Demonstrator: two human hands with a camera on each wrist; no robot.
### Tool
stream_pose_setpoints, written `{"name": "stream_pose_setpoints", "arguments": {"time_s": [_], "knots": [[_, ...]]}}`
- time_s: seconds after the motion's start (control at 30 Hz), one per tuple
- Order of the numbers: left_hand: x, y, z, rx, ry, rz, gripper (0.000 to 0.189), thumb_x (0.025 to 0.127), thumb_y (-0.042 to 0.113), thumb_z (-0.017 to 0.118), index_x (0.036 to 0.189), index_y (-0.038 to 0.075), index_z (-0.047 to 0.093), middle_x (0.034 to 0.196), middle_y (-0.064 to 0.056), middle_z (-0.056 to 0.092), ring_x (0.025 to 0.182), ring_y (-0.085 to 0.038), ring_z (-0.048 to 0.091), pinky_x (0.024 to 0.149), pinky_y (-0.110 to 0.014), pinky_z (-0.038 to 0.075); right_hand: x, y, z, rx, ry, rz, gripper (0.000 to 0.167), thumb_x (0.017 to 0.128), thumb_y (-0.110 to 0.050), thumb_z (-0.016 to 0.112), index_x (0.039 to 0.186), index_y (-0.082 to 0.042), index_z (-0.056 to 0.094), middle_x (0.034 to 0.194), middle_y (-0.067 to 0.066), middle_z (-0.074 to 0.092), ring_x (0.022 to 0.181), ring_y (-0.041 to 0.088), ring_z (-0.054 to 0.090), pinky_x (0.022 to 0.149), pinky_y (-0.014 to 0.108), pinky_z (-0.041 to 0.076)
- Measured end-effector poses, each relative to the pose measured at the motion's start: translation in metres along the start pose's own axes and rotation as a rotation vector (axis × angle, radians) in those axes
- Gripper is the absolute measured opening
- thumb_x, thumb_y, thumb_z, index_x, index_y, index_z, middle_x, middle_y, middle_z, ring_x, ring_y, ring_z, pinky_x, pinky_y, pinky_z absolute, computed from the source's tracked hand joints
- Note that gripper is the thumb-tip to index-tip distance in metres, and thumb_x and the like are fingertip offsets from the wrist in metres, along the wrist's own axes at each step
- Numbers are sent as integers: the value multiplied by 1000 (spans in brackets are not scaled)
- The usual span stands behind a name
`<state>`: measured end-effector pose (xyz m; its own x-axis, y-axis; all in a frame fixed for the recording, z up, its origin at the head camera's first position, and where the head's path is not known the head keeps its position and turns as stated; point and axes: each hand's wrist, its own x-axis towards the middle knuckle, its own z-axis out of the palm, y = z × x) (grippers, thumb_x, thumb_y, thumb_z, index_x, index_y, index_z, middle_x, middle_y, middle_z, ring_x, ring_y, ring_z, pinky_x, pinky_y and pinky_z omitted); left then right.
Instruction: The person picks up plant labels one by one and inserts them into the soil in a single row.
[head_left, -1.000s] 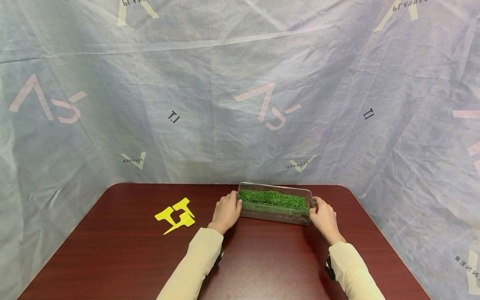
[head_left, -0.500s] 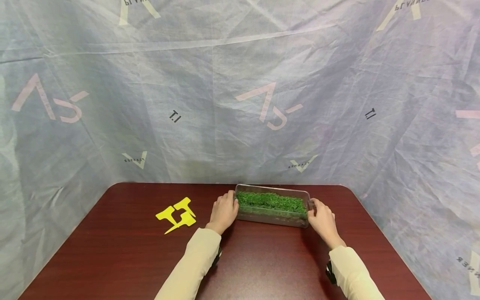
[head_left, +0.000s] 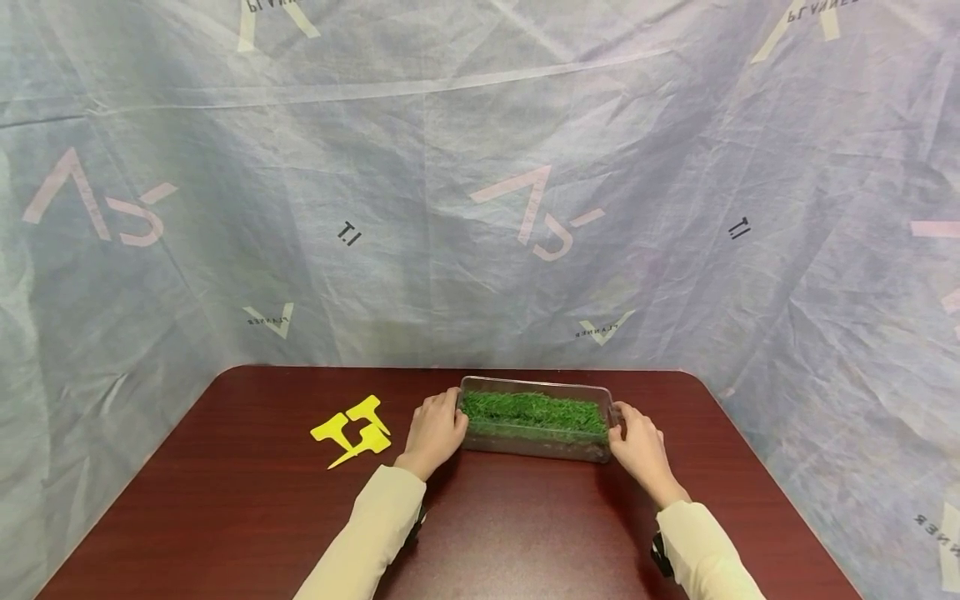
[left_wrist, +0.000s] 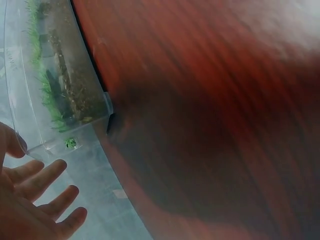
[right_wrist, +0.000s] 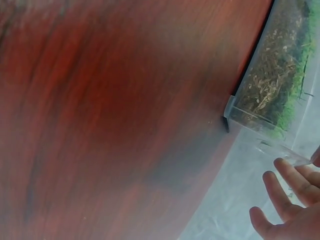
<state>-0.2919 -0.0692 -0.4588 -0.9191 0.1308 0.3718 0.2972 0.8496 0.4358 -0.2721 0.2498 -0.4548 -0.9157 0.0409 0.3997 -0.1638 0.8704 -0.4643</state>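
A clear plastic planter box with green grass over brown soil is held level between both hands at the far middle of the table. My left hand grips its left end, the thumb at the top rim and the fingers against the end wall. At the opposite end my right hand holds the box the same way. In the wrist views the fingers are spread under the rim corners. Whether the base rests fully on the table cannot be told.
Several yellow T-shaped plant labels lie grouped on the dark red wooden table, left of the left hand. Behind and beside the table hangs a grey printed fabric sheet.
The planter box has moved left and a little nearer to me, both hands keeping hold of its ends. The yellow labels have stayed in place.
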Motion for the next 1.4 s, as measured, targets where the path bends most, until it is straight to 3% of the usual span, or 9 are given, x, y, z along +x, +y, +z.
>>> {"name": "stream_pose_setpoints", "arguments": {"time_s": [0.47, 1.0, 1.4], "knots": [[-24, -10, -16, 56, -40, 19, 43, 91, 21, 46, 132, 7, 46, 121, -11, 58, 115, -34, 49, 94, -52, 38, -13, -11, -1, 12, -68, -48, 41, 83, -6, 50, 123, 0, 52, 114, 19, 60, 103, 40, 53, 80, 59, 36], [-56, -16, -37, 135, -22, 65, 43, 90, 21, 49, 131, 6, 47, 119, -12, 59, 117, -35, 47, 96, -52, 37, -31, -26, 0, 0, -85, -108, 43, 82, -3, 52, 124, -1, 53, 112, 16, 60, 103, 38, 53, 82, 59, 37], [-74, -20, -47, 138, -30, 50, 45, 90, 21, 49, 132, 6, 46, 122, -12, 57, 119, -38, 46, 97, -54, 35, -45, -33, 3, -14, -65, -166, 47, 80, -2, 53, 127, -2, 51, 112, 14, 61, 107, 37, 52, 84, 60, 36]]}}
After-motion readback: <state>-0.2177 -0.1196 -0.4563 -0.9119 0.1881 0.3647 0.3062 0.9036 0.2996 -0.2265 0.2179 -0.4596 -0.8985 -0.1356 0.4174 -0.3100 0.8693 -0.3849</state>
